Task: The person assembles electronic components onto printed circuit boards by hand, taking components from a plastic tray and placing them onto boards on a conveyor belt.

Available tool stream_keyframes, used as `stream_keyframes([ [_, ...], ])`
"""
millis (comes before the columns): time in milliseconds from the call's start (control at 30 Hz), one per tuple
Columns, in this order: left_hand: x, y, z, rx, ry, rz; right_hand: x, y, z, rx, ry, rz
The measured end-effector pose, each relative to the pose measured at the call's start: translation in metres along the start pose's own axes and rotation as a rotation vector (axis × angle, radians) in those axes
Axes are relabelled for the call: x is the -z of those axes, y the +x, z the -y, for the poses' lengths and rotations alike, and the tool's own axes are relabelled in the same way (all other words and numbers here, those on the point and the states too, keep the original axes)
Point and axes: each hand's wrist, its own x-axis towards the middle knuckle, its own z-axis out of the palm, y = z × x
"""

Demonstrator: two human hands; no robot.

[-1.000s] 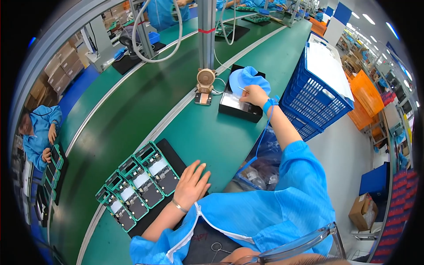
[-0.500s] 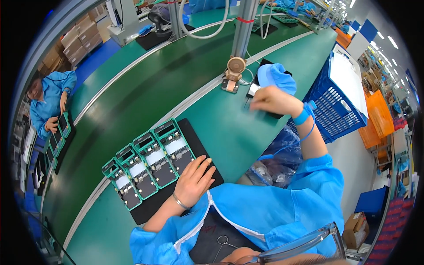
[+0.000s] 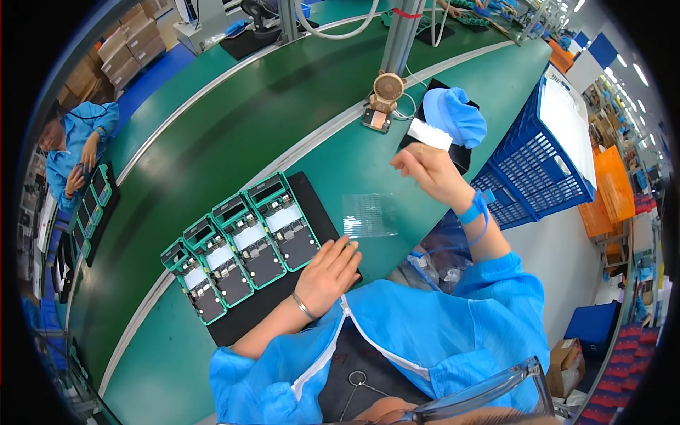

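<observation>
My left hand point(image 3: 327, 277) lies with its fingers stretched out at the right edge of the black mat point(image 3: 315, 200), its fingertips close to a clear sheet. Several green-framed device housings point(image 3: 285, 222), with dark panels and white patches, stand side by side on that mat. Flat on the green bench is the clear sheet point(image 3: 370, 214), marked with fine rows. My right hand point(image 3: 432, 174) is raised above the bench beyond it, fingers curled together; whether anything is between them is hidden. Just past that hand lies a stack of white sheets point(image 3: 429, 134).
A blue cap point(image 3: 457, 117) rests on a dark mat. A small brown fan point(image 3: 388, 88) stands by the metal post point(image 3: 401, 49). At the right is a blue crate point(image 3: 535, 159). Across the dark green belt point(image 3: 219, 134), a co-worker point(image 3: 81, 145) handles similar housings.
The clear sheet now lies on the bench between my hands. My right hand, blurred before, has come slightly nearer and lower. My left hand has shifted right. The white stack shows more.
</observation>
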Motion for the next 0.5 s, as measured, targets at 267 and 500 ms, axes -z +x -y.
stream_keyframes([
  [267, 0.001, 0.005, 0.013, 0.123, 0.089, 0.057, -0.054, -0.087, -0.007, -0.22, 0.758, -0.156],
  [500, -0.016, 0.01, 0.012, 0.12, 0.195, 0.189, -0.078, -0.105, 0.007, 0.112, 0.38, -0.051],
])
